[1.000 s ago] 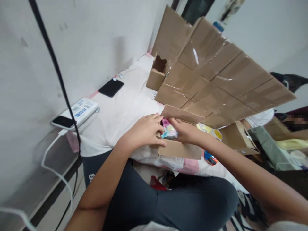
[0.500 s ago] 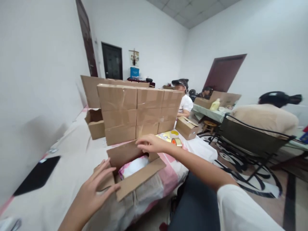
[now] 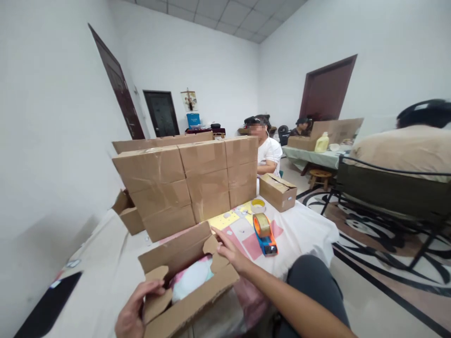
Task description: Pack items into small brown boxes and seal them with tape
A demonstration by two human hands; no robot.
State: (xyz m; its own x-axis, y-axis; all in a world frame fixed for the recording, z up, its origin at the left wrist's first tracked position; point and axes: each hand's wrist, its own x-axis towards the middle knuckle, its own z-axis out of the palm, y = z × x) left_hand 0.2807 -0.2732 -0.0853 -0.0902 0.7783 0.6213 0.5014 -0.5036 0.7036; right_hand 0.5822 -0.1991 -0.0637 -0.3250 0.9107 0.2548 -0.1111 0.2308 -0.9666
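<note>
- While curling the left hand (image 3: 132,307) over the left flap (image 3: 156,273) of the open box (image 3: 202,298), laying fingers across it; with the thumb hidden, cannot tell whether pinching;
- touching the right flap (image 3: 214,257) with the right hand (image 3: 230,256), with one finger stretched out; cannot tell whether pinching there either;
- seeing a white and pink packet (image 3: 193,279) inside the box, between both hands;
- facing stacked boxes (image 3: 190,183) just behind, on the cloth (image 3: 308,225); to the right, a tape dispenser (image 3: 267,237) near a tape roll (image 3: 258,205).
</note>
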